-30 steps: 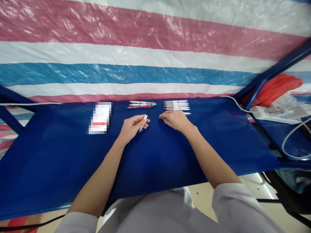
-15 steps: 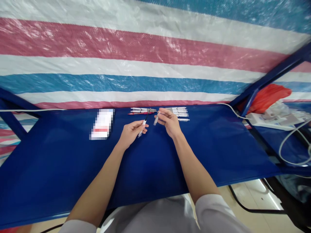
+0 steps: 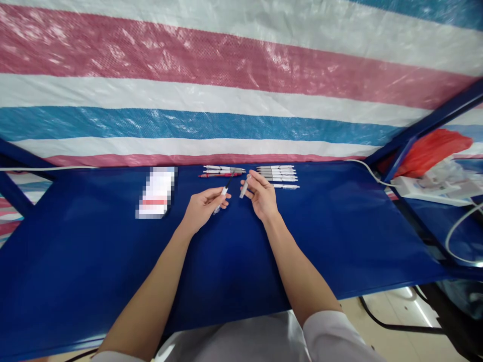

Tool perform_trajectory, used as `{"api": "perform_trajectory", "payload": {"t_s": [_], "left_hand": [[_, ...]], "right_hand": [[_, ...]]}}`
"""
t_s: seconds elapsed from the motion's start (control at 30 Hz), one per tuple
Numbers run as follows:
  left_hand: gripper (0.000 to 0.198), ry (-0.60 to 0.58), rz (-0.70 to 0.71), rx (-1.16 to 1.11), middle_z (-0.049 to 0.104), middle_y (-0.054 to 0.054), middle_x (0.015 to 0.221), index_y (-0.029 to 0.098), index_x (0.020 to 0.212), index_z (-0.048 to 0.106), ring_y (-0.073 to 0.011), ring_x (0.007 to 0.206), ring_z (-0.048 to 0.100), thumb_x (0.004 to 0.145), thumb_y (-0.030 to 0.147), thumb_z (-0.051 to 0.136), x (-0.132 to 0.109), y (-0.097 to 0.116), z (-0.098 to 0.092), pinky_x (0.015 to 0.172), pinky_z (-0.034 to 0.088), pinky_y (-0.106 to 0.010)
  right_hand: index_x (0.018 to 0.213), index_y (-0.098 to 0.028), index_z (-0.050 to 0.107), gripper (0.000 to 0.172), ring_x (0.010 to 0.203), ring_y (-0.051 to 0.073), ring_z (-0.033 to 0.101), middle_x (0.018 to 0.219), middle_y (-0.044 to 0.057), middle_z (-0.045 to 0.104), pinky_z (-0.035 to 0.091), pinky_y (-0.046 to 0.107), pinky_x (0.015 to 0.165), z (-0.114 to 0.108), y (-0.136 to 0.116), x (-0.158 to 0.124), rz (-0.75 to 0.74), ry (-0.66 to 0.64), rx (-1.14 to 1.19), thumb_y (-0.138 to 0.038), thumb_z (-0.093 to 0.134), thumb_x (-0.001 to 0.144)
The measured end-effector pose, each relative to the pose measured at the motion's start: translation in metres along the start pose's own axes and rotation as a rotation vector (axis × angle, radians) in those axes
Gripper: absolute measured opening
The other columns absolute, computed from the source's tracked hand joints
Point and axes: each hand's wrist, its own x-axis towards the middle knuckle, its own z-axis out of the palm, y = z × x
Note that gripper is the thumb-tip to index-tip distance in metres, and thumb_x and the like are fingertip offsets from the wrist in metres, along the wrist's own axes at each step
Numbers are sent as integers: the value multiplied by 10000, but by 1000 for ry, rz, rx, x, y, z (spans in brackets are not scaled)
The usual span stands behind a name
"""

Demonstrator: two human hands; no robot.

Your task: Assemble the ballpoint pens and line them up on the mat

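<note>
My left hand (image 3: 202, 208) is closed on a white pen body (image 3: 224, 191), from whose upper end a thin dark refill (image 3: 229, 179) sticks out. Between the fingertips of my right hand (image 3: 263, 197) is a grey pen barrel section (image 3: 244, 188), tilted with its lower end toward the left. The two pen parts are apart, with a small gap between my hands. Just beyond my hands lie white pens (image 3: 221, 168) and a red pen (image 3: 219, 175). More white pens with grey grips (image 3: 281, 173) lie in a row behind my right hand, with a single white pen (image 3: 287, 186) nearer.
A blurred-out white rectangle (image 3: 156, 193) lies at left on the blue table (image 3: 339, 226). Striped plastic sheeting (image 3: 211, 128) hangs behind. At right are a blue metal frame (image 3: 403, 153), a red plastic bag (image 3: 433, 153), a white power strip (image 3: 430, 193) and cables.
My right hand has shifted slightly down and away from the right-hand pen row, which now shows more fully. My left hand stays almost still. The camera view has turned slightly.
</note>
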Motion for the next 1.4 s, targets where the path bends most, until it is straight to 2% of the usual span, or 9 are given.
{"api": "perform_trajectory", "payload": {"t_s": [0.23, 0.5, 0.67, 0.83, 1.17, 1.27, 1.4], "left_hand": [[438, -55, -36, 17, 767, -96, 1005, 171, 1144, 706, -200, 775, 720, 822, 468, 713, 0, 1, 1, 741, 579, -325], [382, -151, -60, 70, 772, -89, 969, 171, 1082, 736, -189, 773, 718, 826, 454, 707, -3, 7, -3, 684, 565, -276], [369, -200, -69, 56, 774, -83, 938, 172, 1075, 742, -178, 760, 712, 826, 443, 706, -5, 11, -4, 699, 571, -275], [354, -213, -80, 59, 774, -87, 921, 163, 1059, 744, -182, 761, 713, 826, 426, 698, -5, 14, -3, 693, 574, -275], [359, -210, -85, 41, 772, -84, 932, 155, 1054, 738, -178, 747, 714, 815, 421, 701, -4, 14, -2, 731, 590, -298], [344, -205, -74, 55, 773, -82, 921, 158, 1045, 742, -179, 748, 713, 823, 417, 692, -4, 15, -1, 730, 589, -299], [353, -181, -63, 63, 772, -79, 929, 159, 1064, 738, -176, 750, 712, 825, 415, 689, -4, 17, 0, 727, 586, -290]], "right_hand": [[921, -234, 704, 333, 740, 162, 764, 777, -56, 730, 601, 223, 620, 6, -2, -1, -25, 14, 126, -260, 837, 617], [928, -229, 705, 310, 728, 152, 762, 754, -63, 732, 601, 211, 604, 15, -20, 2, -150, 124, 191, -204, 804, 635], [923, -228, 698, 305, 728, 141, 763, 758, -68, 730, 604, 195, 601, 18, -29, 9, -260, 139, 216, -219, 808, 639], [939, -236, 691, 304, 754, 135, 763, 788, -66, 726, 603, 187, 604, 15, -28, 11, -306, 152, 211, -238, 803, 657], [941, -265, 688, 274, 781, 129, 753, 852, -66, 698, 619, 236, 668, 16, -18, 3, -307, 121, 106, -248, 786, 686], [919, -268, 687, 264, 768, 130, 747, 862, -64, 689, 614, 241, 651, 19, -16, -1, -291, 114, 88, -244, 786, 676], [911, -271, 696, 282, 759, 133, 745, 868, -61, 686, 599, 218, 612, 23, -14, -8, -234, 38, 68, -250, 807, 653]]}}
